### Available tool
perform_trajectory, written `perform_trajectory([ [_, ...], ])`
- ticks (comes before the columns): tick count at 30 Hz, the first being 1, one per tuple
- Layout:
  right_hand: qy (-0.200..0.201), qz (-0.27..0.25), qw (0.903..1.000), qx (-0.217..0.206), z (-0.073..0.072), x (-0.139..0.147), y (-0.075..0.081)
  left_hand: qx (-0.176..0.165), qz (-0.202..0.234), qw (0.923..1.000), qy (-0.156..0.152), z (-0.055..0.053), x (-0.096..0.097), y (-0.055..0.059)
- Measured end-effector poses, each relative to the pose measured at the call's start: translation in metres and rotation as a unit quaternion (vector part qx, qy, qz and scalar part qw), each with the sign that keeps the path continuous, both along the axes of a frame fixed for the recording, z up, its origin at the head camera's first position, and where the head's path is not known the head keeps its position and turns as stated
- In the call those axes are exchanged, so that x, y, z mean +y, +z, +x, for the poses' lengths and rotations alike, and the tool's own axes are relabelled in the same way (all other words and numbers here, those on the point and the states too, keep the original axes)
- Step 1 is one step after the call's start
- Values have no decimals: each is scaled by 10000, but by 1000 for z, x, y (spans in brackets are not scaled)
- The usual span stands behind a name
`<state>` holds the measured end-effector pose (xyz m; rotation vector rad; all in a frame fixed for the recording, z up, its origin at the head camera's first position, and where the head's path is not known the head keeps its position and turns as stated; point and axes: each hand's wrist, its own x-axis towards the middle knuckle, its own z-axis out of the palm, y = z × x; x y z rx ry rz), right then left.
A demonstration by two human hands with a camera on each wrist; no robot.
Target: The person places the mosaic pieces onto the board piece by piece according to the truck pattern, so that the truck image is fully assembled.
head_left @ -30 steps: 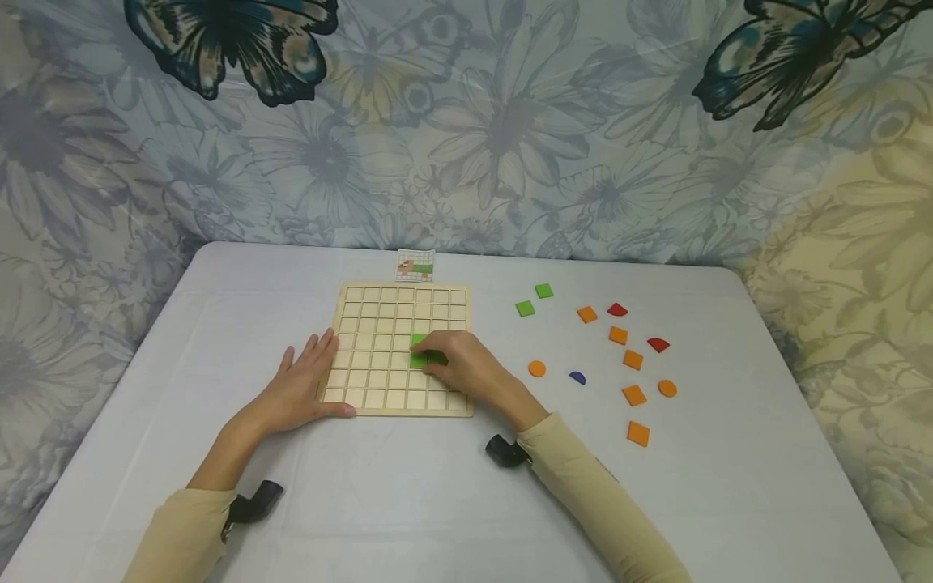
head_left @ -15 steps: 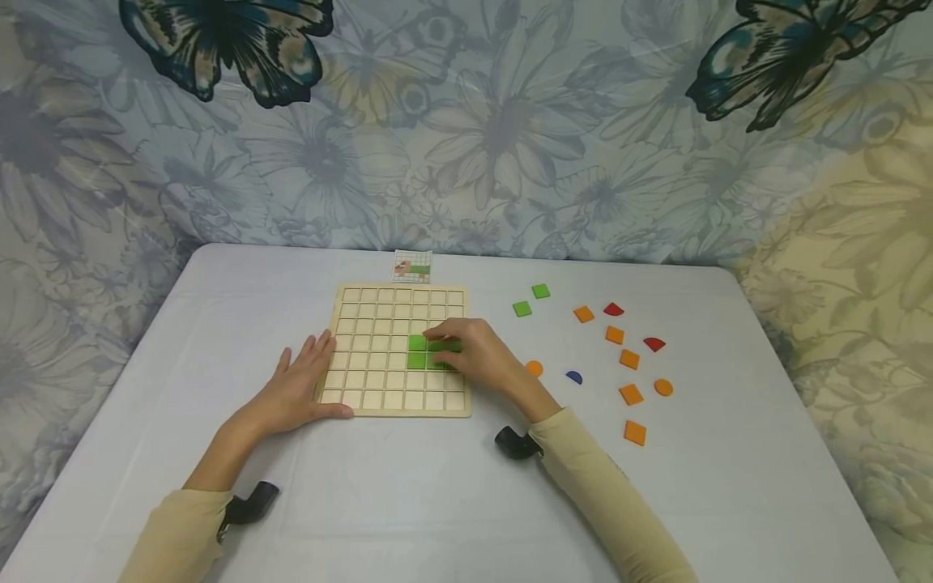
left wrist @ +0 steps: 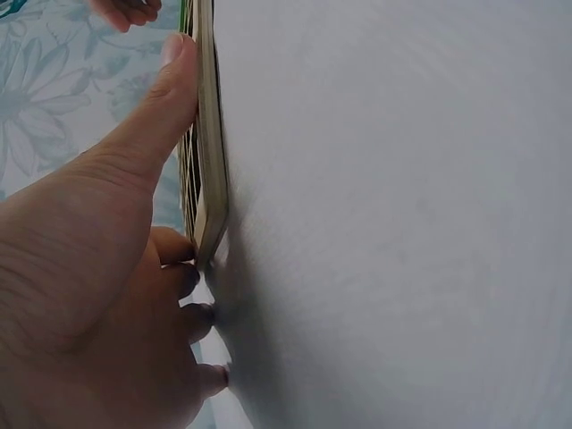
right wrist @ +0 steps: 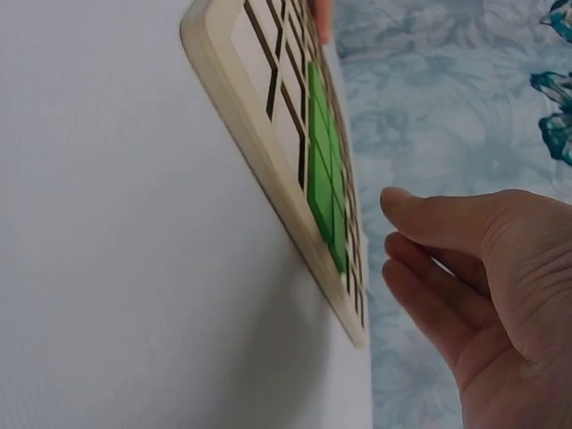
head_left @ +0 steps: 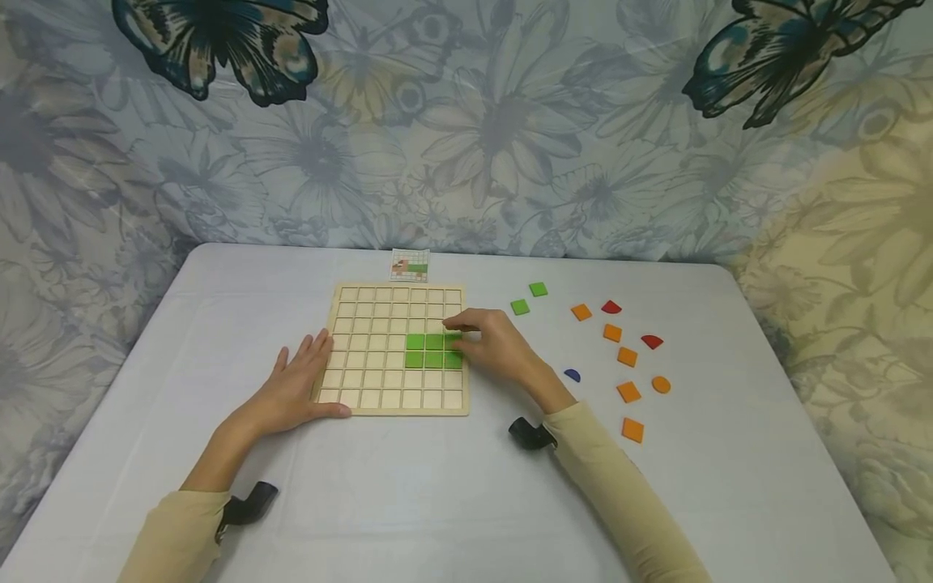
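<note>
A wooden grid board (head_left: 364, 379) lies flat on the white table. Several green square tiles (head_left: 414, 359) sit in its cells in a block reaching the right side. My left hand (head_left: 295, 389) rests along the board's left edge, fingers extended; in the left wrist view its thumb (left wrist: 165, 98) lies on the board's front rim. My right hand (head_left: 499, 348) hovers over the board's right edge, partly covering the rightmost green tiles. Seen from the right wrist, its thumb and fingers (right wrist: 429, 299) are loosely bent, apart from the board, with nothing between them.
Behind the board lies a small printed pattern card (head_left: 410, 265). To the right are two loose green tiles (head_left: 520, 307), several orange squares (head_left: 628, 356), an orange circle (head_left: 661, 385), red wedge pieces (head_left: 652, 342) and a blue half-circle (head_left: 573, 376). A patterned cloth (head_left: 503, 146) hangs behind.
My right hand has shifted right and away from the green tiles, uncovering more of them. An orange circle seen before is now hidden by that arm. The left hand stays on the board.
</note>
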<state>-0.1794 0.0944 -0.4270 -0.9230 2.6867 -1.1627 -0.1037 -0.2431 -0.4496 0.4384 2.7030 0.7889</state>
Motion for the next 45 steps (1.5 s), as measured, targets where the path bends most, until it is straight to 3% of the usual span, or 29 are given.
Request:
perform_trajectory([
  [17,-794,-48,9968,-59,-22,57,-2,28,44,10000,23,2,1,2],
  [27,-1304,33,9908,-361,-37,80,-8,70,67,10000,-10,2,1,1],
  [45,-1260,275,9902,-543,-52,88,-7,68,56,10000,7,1,-1,-1],
])
